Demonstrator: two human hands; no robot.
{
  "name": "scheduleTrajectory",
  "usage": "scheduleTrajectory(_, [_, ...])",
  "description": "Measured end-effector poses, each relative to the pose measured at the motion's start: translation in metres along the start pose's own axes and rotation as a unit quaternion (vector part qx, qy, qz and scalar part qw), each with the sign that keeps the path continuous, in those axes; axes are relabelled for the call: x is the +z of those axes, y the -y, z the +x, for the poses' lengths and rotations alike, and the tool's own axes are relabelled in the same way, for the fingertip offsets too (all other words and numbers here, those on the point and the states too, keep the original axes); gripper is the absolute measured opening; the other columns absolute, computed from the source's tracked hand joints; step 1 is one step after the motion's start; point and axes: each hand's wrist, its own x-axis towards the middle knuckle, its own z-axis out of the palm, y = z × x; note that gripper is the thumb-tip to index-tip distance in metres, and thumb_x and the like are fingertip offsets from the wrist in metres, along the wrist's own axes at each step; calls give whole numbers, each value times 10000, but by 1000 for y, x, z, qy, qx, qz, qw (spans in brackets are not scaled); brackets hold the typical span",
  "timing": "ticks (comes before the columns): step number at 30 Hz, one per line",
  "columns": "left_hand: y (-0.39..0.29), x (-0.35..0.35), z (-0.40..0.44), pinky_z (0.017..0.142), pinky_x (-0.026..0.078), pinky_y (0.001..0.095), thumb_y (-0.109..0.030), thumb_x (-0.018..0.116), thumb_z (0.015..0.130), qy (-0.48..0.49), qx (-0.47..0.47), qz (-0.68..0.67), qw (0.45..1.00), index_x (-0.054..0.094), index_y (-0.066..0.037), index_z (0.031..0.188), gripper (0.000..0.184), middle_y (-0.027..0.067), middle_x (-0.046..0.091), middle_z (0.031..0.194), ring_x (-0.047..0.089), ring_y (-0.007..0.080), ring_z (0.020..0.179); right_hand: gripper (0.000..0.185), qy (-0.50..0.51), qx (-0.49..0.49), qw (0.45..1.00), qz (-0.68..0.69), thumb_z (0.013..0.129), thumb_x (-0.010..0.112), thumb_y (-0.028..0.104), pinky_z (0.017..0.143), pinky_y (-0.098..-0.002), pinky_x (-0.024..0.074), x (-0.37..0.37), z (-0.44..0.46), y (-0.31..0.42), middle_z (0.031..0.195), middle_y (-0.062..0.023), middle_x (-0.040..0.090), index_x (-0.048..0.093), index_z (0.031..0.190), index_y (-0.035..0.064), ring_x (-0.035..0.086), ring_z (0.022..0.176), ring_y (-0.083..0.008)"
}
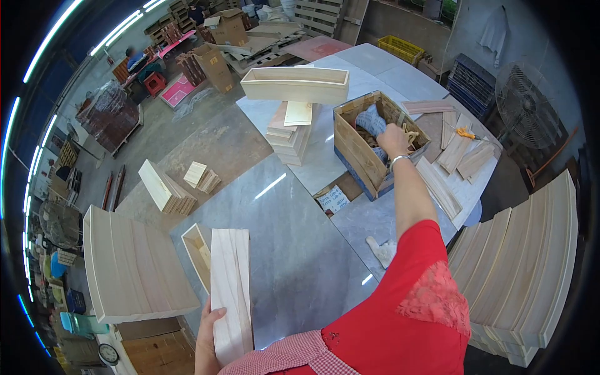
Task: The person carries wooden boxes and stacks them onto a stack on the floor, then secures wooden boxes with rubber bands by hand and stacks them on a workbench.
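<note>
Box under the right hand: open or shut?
The box is open: no lid covers its top, bluish cloth shows inside, and the right hand is at the opening.

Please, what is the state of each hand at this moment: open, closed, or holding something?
Left hand: holding a pale wooden piece, thumb on its face.
Right hand: at the wooden crate, fingertips hidden; grip cannot be told.

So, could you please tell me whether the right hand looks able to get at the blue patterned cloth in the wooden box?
Probably yes: the right hand reaches into the open wooden box, close beside the blue patterned cloth, with no lid visible between.
</note>
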Motion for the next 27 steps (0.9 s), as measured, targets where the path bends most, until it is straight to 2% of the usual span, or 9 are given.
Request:
scheduleTrajectory(3, [4, -3, -3, 871, 518, 385, -225, 666, 678, -1, 6, -10, 1000, 406, -21, 1384, 780, 177, 587, 1185, 616, 297, 1015, 337, -110, -51, 979, 166, 818, 627, 281, 810, -464, 510, -24, 0, -4, 899, -273, 668, 697, 919, -33, 665, 913, -396])
scheduleTrajectory(7, [11, -12, 3, 868, 520, 384, -233, 667, 679, -12, -5, -17, 1000, 414, -24, 1375, 770, 176, 591, 1171, 617, 299, 1008, 412, -209, -77, 894, 389, 842, 633, 349, 743, -457, 494, -61, -13, -8, 767, -281, 650, 682, 884, -58, 678, 780, -386])
scheduleTrajectory(10, [6, -4, 2, 862, 526, 389, -227, 658, 678, -9, -4, -19, 1000, 412, -36, 1385, 772, 172, 594, 1179, 619, 299, 1014, 410, -189, -52, 923, 331, 865, 631, 340, 685, -423, 494, -49, 8, -34, 720, -249, 652, 679, 880, -66, 670, 682, -307])
scheduleTrajectory(13, [2, 5, 0, 854, 531, 396, -215, 648, 674, 0, 7, -6, 1000, 402, -44, 1399, 784, 174, 592, 1194, 623, 296, 1017, 422, -284, -83, 852, 431, 907, 595, 333, 628, -349, 480, -62, -10, -34, 705, -138, 657, 672, 902, -82, 614, 652, -160])
scheduleTrajectory(16, [-5, 16, -5, 831, 545, 392, -207, 652, 647, 30, 1, -22, 999, 348, -18, 1423, 854, 212, 584, 1192, 637, 319, 1002, 421, -270, -30, 768, 580, 911, 583, 319, 609, -368, 479, -89, -29, -9, 680, -193, 662, 661, 822, -85, 637, 623, -232])
scheduleTrajectory(19, [-17, 31, -17, 840, 535, 387, -225, 652, 657, 25, -2, -20, 999, 391, -44, 1407, 814, 183, 587, 1197, 629, 296, 997, 442, -386, -77, 820, 416, 935, 543, 322, 616, -388, 486, -93, -23, -10, 706, -206, 663, 651, 834, -94, 635, 639, -217])
scheduleTrajectory(22, [-21, 37, -23, 828, 537, 385, -244, 654, 657, 33, 0, -15, 999, 384, -48, 1411, 825, 179, 584, 1190, 628, 296, 985, 446, -424, -75, 728, 534, 955, 493, 306, 658, -432, 490, -106, -4, -2, 750, -246, 660, 645, 866, -104, 662, 692, -287])
scheduleTrajectory(24, [-6, 17, -12, 829, 533, 383, -254, 654, 657, 15, 9, 2, 1000, 379, -49, 1414, 830, 175, 582, 1188, 624, 292, 986, 433, -376, -44, 793, 478, 961, 461, 283, 694, -462, 483, -104, 26, -15, 776, -262, 660, 642, 887, -103, 661, 743, -360])
scheduleTrajectory(27, [3, 2, -5, 839, 526, 383, -263, 656, 658, -5, 23, 6, 1000, 377, -53, 1416, 834, 173, 578, 1192, 616, 289, 1003, 429, -481, -80, 770, 413, 963, 433, 273, 734, -492, 471, -127, 22, -11, 837, -285, 661, 640, 909, -98, 640, 816, -447])
